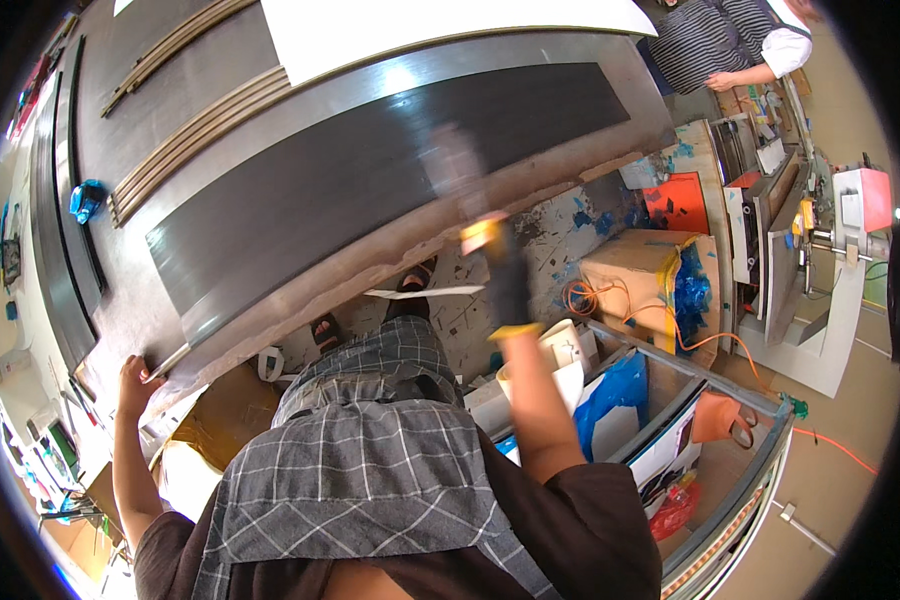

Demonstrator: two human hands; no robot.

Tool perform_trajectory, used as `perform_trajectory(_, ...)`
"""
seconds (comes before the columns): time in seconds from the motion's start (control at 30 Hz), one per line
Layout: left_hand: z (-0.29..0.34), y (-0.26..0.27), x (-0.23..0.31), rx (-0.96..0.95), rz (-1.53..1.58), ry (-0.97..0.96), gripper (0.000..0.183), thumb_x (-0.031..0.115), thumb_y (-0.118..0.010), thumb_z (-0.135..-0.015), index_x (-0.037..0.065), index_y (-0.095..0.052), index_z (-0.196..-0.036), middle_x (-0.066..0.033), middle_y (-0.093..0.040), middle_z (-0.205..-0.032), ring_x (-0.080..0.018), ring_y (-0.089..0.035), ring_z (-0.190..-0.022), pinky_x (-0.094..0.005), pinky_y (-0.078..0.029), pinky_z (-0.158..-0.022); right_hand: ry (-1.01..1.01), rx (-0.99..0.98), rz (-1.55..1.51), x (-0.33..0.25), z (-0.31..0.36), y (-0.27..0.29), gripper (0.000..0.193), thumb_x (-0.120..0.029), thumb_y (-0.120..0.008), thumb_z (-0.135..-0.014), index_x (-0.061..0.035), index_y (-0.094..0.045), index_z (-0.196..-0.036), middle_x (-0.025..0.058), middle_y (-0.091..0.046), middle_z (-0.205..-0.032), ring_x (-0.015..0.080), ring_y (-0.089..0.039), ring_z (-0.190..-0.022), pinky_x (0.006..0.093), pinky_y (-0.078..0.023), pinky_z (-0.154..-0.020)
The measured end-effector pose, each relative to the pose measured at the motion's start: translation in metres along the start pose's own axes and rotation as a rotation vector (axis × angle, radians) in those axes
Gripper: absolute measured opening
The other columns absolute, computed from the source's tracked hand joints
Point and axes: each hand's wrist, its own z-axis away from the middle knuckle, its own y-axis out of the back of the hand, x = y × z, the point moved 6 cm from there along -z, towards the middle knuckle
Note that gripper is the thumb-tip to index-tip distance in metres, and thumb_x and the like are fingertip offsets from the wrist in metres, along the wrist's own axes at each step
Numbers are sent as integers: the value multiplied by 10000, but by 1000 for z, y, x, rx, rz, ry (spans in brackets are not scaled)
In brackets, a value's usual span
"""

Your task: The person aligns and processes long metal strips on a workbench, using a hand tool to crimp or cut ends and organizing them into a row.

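Observation:
A long dark flat sheet (370, 165) lies on the metal-topped bench in front of me. At its near left corner my left hand (134, 384) is closed around the end of a thin shiny strip (167, 362), probably metal. My right arm reaches forward, wearing a dark sleeve with yellow edges (510, 285). Beyond that sleeve my right hand (455, 165) is smeared by motion over the near half of the sheet. Its fingers, and anything in them, cannot be made out. A narrow white strip (430, 293) shows beside the sleeve, below the bench edge.
Bundled brown strips (205, 135) and a white sheet (450, 25) lie farther back. A blue object (87, 201) sits at left. Right of me stand a divided bin (710, 380), a cardboard box (635, 270) and an orange cord (740, 350). Another person (715, 45) is at far right.

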Motion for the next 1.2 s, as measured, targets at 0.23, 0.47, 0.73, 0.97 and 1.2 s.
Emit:
perform_trajectory(0.23, -14, -1, -9, -46, -69, 90, 442, 74, -868, -525, 39, -462, -697, -107, -512, -774, -289, -520, -715, -381, -428, -645, -533, 352, -128, 135, -221, 258, 404, -404, -602, -895, -33, -610, -1053, 174, -650, -933, 291, -646, -821, 395, -516, -709)
perform_trajectory(0.47, -1, 5, 6, 8, -17, 76, 446, 93, -873, -534, 39, -460, -693, -113, -508, -755, -299, -505, -708, -392, -417, -646, -224, -403, -333, -16, -15, 8, 366, -372, -621, -914, -60, -604, -1104, 56, -636, -888, 199, -616, -754, 351, -508, -677)
perform_trajectory(0.73, -30, -3, -15, 8, -41, -118, 475, 121, -885, -528, 51, -431, -649, -117, -475, -719, -316, -476, -683, -410, -396, -611, 318, -859, 134, -231, 116, -194, 417, -314, -689, -824, -95, -585, -1163, 174, -680, -857, 353, -670, -808, 435, -529, -709)
perform_trajectory(0.97, -13, 1, -8, 4, -103, -53, 495, 108, -892, -482, 51, -430, -650, -109, -492, -669, -288, -483, -622, -402, -390, -562, -102, -16, -103, -36, -8, 30, 396, -381, -650, -885, -92, -594, -1150, 83, -662, -889, 224, -655, -754, 346, -519, -663)
perform_trajectory(1.2, -28, 5, -12, -110, -225, 166, 488, 81, -913, -470, 47, -454, -629, -104, -550, -689, -246, -514, -611, -388, -433, -562, -405, 403, 201, 122, -242, 255, 517, -496, -590, -869, 14, -658, -915, 164, -686, -793, 319, -674, -746, 421, -512, -671)
